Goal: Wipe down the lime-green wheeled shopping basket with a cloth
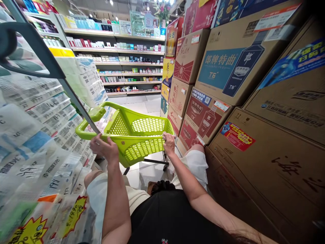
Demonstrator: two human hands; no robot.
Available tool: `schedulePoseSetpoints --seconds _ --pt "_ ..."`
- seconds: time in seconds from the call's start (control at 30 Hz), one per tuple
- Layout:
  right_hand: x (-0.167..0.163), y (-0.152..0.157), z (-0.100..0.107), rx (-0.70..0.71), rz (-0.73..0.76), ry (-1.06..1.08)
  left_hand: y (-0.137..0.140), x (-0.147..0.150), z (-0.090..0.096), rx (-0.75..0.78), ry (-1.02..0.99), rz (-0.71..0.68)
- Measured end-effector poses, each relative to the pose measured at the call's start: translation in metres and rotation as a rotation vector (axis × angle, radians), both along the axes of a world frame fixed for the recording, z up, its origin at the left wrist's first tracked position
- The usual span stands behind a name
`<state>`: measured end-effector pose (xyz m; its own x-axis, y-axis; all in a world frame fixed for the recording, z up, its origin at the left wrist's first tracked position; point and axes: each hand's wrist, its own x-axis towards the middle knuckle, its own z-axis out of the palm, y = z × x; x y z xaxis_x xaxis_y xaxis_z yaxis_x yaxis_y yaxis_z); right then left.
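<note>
A bright green plastic shopping cart (142,148) with perforated basket walls stands in front of me, its grey pole (78,103) rising to the upper left. My left hand (108,147) is closed at the cart's near rim, by the pole's lower end; its fingers are slightly blurred. At the right end of the basket, my right hand (169,144) is closed over the rim corner. Something small and pale shows at its fingertips, too unclear to name. The inside of the basket is partly hidden by its near wall.
Wrapped paper packs (50,112) are piled close on the left. Tall stacks of cardboard cartons (218,67) line the right side. Beyond the tiled floor (147,101), shelves (114,51) hold many small boxes and bottles. Black cart wheels (165,166) rest near my legs.
</note>
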<state>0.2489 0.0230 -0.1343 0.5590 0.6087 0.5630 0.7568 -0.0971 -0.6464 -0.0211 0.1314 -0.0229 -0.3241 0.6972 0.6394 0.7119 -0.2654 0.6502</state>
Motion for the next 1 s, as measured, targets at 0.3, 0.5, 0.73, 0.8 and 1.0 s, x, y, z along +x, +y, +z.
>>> schedulePoseSetpoints --seconds 0.3,0.5,0.73,0.8,1.0 --pt "-0.052 0.039 0.002 0.051 0.020 0.015 0.036 -0.012 0.017 -0.083 -0.009 -0.010" --pt "-0.044 0.035 0.006 0.072 0.279 -0.082 0.028 -0.013 0.013 -0.105 0.011 0.017" --pt "-0.034 0.031 0.005 0.145 -0.053 0.085 0.021 -0.003 0.016 -0.147 -0.009 0.013" --pt "-0.068 0.049 0.008 0.164 0.016 0.071 0.018 -0.002 0.016 -0.134 0.008 -0.002" --pt "-0.113 0.064 0.021 0.170 0.336 -0.021 0.008 -0.002 0.012 -0.095 0.118 -0.036"
